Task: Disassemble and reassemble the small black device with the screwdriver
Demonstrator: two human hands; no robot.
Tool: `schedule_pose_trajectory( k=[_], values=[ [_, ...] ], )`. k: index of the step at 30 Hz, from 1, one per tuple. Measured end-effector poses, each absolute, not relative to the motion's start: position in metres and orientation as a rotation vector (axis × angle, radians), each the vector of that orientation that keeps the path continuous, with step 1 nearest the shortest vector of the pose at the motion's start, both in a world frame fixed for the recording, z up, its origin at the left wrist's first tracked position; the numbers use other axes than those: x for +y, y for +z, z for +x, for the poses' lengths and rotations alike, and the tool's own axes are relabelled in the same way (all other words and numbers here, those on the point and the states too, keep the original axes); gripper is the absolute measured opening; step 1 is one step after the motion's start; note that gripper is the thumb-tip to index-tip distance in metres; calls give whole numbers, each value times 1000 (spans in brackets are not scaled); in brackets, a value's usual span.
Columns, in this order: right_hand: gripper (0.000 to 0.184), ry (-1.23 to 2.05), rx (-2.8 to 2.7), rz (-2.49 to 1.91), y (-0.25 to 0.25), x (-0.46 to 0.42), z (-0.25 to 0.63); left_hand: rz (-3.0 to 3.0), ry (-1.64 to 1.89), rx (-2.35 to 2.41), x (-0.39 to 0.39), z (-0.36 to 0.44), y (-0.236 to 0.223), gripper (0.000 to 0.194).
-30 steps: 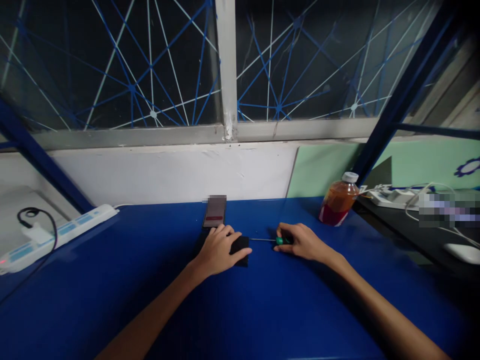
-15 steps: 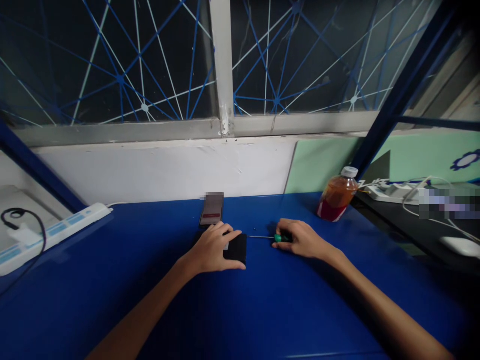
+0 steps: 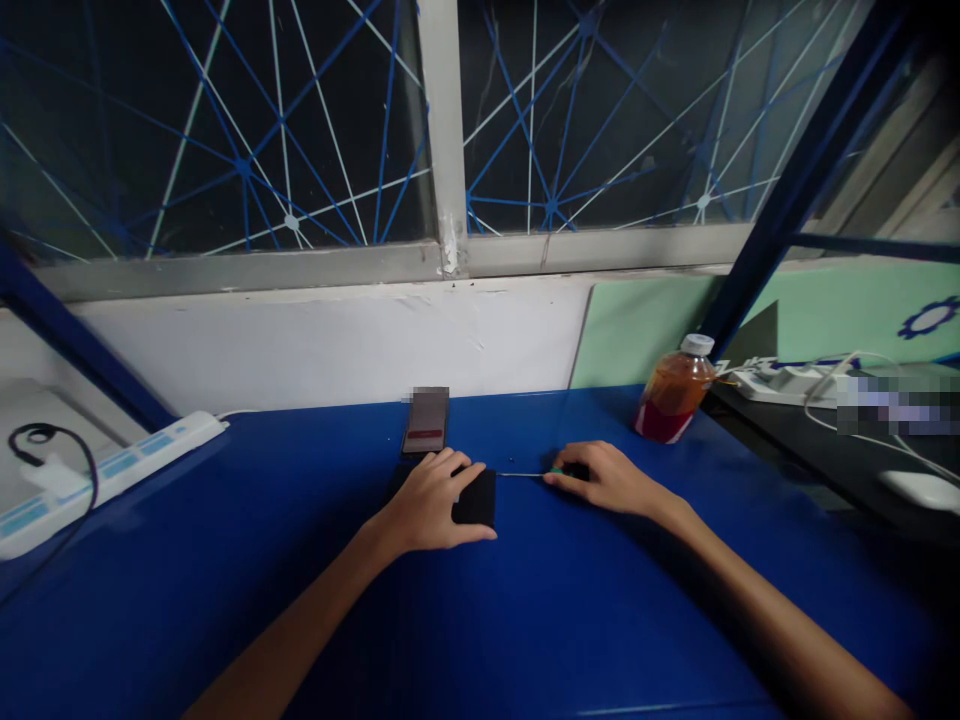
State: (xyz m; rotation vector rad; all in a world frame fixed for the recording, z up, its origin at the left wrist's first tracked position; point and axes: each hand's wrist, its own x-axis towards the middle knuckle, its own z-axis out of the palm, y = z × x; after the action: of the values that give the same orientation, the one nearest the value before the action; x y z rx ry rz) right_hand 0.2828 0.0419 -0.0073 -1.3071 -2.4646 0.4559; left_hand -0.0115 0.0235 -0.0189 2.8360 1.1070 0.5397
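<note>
My left hand (image 3: 433,500) lies over a flat black rectangular box (image 3: 477,502) on the blue table, its thumb along the near edge and its fingers across the top and far side. Much of the box is hidden under the palm, so its exact kind cannot be made out. From the right, the thin metal shaft of a screwdriver (image 3: 523,475) lies level, its tip at the right side of the box. The screwdriver's green handle is pinched in my right hand (image 3: 604,476), mostly covered by the fingers.
Behind my left hand is a phone (image 3: 427,422). A bottle of orange drink (image 3: 675,390) stands at the back right. At the left lies a white power strip (image 3: 112,480) with a black cable. A white mouse (image 3: 928,491) rests on a dark surface at the right.
My left thumb has shifted from the box's right end toward its near edge, uncovering more of the top. The fingers of my right hand have turned around the handle, hiding more of its green.
</note>
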Motion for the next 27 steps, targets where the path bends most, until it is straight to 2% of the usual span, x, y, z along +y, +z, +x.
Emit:
schedule_pose_trajectory(
  k=[10,27],
  values=[
    [38,630,-2350,-1359,-16,46,284,2859,544,1080,26,-13,-23,78],
    [38,627,-2328,-1264,-21,52,291,2882,500,1150,23,-10,-21,77]
  ],
)
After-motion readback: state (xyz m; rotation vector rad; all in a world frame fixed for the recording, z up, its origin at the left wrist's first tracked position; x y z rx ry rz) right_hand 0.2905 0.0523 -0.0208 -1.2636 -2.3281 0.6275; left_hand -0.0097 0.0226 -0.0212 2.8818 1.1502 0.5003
